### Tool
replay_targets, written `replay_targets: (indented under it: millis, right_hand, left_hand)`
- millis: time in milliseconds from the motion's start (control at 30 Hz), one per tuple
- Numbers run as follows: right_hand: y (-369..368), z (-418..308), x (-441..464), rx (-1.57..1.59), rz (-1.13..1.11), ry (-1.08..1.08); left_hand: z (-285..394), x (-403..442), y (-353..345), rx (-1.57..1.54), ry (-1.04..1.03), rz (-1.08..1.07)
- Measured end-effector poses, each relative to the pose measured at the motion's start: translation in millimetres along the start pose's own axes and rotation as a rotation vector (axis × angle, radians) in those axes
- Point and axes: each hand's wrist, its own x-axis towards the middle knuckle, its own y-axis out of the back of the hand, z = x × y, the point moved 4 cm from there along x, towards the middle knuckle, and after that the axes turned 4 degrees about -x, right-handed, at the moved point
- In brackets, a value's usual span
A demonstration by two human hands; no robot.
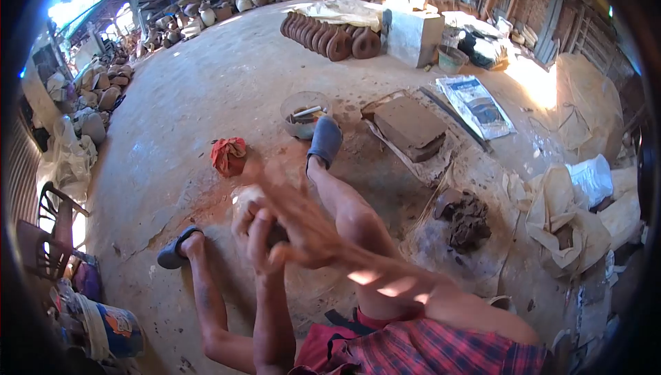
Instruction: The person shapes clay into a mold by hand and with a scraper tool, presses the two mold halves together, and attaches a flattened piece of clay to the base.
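Note:
My left hand (256,236) is raised in front of my legs, its fingers curled round something I cannot make out. A small dark patch shows between the two hands. My right hand (303,234) crosses close beside it from the right; motion smears its fingers, which point up and left. Beyond the hands, a crumpled red cloth (228,156) lies on the floor. Near my raised foot stands a round basin (296,127) with a light stick-like tool in it.
A flat clay slab (409,126) lies on a sheet to the right, with a dark clay heap (468,222) nearer. Ring-shaped clay pieces (339,44) stand in rows ahead, beside a pillar base (413,36). A bucket (113,330) is at lower left.

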Motion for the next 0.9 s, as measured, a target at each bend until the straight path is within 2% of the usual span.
replay_targets:
  millis: [33,67,100,133,200,233,267,333,400,467,533,567,600,633,667,733,767,800,833,900]
  right_hand:
    - [21.4,-1.0,4.1,0.060,0.114,0.024]
    - [45.2,-0.1,9.0,0.118,0.222,0.048]
    - [54.8,-1.3,7.5,0.022,0.279,0.065]
    - [64.0,-2.3,5.6,-0.076,0.338,0.077]
    - [58.1,16.9,0.7,-0.035,0.364,-0.081]
    - [63.0,36.3,0.8,0.057,0.606,-0.067]
    - [68.1,58.0,0.5,0.050,0.604,-0.083]
    - [79.0,87.2,-10.4,-0.175,0.589,-0.051]
    - [103.6,120.0,-28.6,-0.095,0.598,-0.428]
    - [113.3,198.6,-73.8,-0.292,0.676,-0.594]
    - [100.2,258.5,-121.4,-0.491,0.561,-0.744]
    - [89.0,278.6,-142.6,-0.481,0.558,-0.749]
    - [68.7,291.5,-159.3,-0.592,0.359,-0.640]
    - [42.6,300.8,-175.6,-0.694,0.155,-0.525]
    - [12.4,304.9,-202.1,-0.685,0.145,-0.532]
    - [-46.6,305.8,-240.7,-0.891,-0.044,-0.450]
    - [-52.0,316.0,-238.0,-0.886,-0.052,-0.460]
    - [-58.3,333.7,-237.8,-0.846,-0.140,-0.615]
    - [-64.8,347.0,-238.4,-0.799,-0.234,-0.767]
    - [-55.5,374.8,-207.0,-0.855,-0.199,-0.810]
  left_hand:
    - [-1.5,11.0,-14.5,-0.047,-0.048,-0.087]
    - [-7.7,20.1,-27.4,-0.281,0.080,-0.054]
    - [-12.3,29.8,-41.5,-0.519,0.199,0.008]
    - [0.7,46.0,-64.9,-0.563,0.186,0.004]
    - [-13.0,66.6,-95.2,-0.552,0.153,0.001]
    - [-28.4,68.3,-105.3,-0.562,0.180,-0.003]
    - [-45.6,70.2,-114.4,-0.611,0.200,-0.031]
    - [-68.8,68.4,-112.1,-0.653,0.248,-0.050]
    - [-93.4,77.1,-77.9,-0.259,0.308,-0.171]
    - [-128.1,69.0,-11.9,-0.178,0.413,-0.001]
    - [-170.9,40.9,49.0,0.064,0.536,0.180]
    - [-197.6,22.9,76.6,0.168,0.586,0.249]
    - [-211.0,10.2,92.1,0.179,0.591,0.254]
    - [-219.4,-1.7,103.6,0.524,0.578,0.166]
    - [-227.1,-13.9,110.7,0.864,0.555,0.064]
    - [-249.5,-39.2,122.1,0.872,0.619,0.087]
    - [-258.9,-47.5,123.8,0.875,0.672,0.118]
    - [-268.5,-55.7,122.8,0.880,0.682,0.115]
    - [-270.3,-64.3,115.3,1.044,0.669,0.056]
    - [-269.2,-69.9,97.2,1.268,0.651,-0.049]
